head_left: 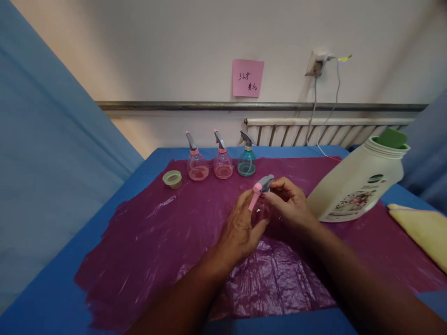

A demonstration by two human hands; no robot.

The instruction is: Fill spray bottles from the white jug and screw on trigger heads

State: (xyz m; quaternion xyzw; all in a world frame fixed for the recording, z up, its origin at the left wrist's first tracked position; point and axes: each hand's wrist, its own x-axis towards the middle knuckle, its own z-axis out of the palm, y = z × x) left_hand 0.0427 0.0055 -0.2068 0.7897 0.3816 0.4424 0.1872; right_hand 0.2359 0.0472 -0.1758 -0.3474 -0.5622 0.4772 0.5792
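Observation:
A pink spray bottle (260, 211) with a grey and pink trigger head stands upright between my hands, over the middle of the purple plastic sheet (157, 251). My left hand (240, 223) is wrapped round the bottle's body from the left. At the bottle's neck, just below the spray head, the thumb and fingers of my right hand (288, 200) are closed. Behind them stand two pink spray bottles (198, 171) with some liquid inside, and a teal spray bottle (247, 165) beside them. A small pale green cap (172, 178) lies to their left.
A large white detergent bottle (352, 186), its mouth uncapped with something green in it, is at the right. A folded yellow cloth (419, 228) lies beyond it. Blue curtains (52, 139) hang at the left, and a cable (314, 111) runs down from a wall socket.

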